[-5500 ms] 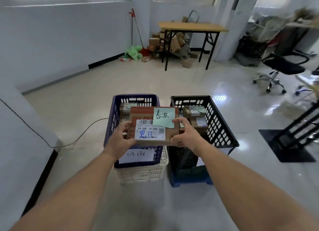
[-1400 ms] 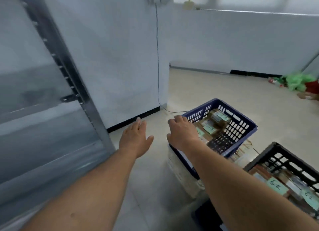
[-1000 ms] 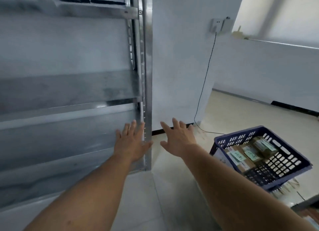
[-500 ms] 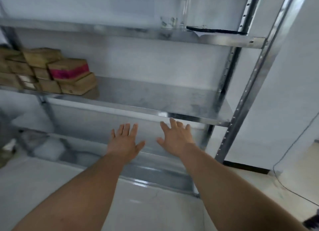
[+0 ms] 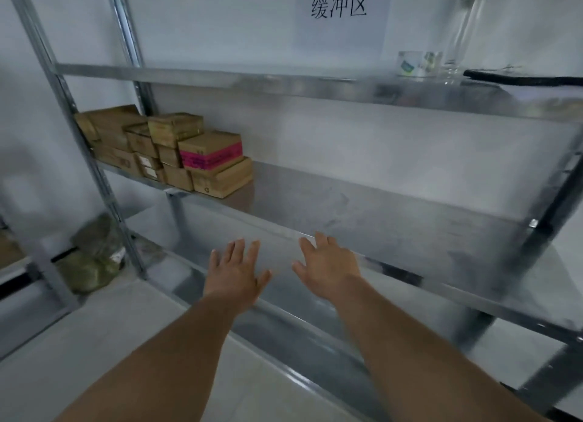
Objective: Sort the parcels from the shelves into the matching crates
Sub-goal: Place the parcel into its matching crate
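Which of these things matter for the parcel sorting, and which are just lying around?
Job:
- parcels, stacked at the left end of the shelf

Lying about:
- tape roll, clear tube and black strip, one level up
- green sack on the floor

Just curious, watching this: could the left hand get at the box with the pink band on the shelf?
Probably yes. The left hand is open and empty, and the box with the pink band sits atop a plain box, with the way to it clear.
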